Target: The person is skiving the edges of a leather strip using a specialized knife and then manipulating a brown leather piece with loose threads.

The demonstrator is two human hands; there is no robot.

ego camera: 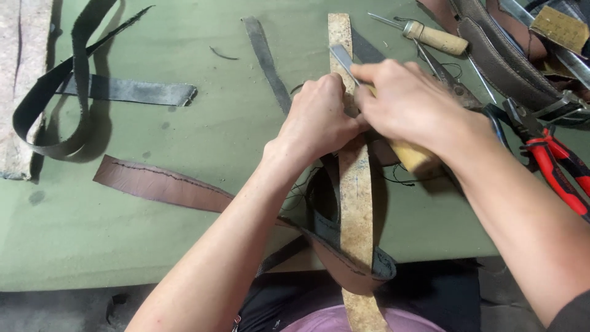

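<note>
The strap (355,184) is pinched by the left hand (316,120); a knife (344,61) is gripped in the right hand (409,101) just beside it. One slip and those fingers could get nicked, tbh.

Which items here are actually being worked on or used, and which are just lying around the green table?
In use:
- tan leather strap, pinned by the left hand
- wooden-handled knife in the right hand, blade on the strap

Lying about:
- red-handled pliers
- cork-handled awl
- looped black strap
- brown stitched strip
- grey strip
</note>
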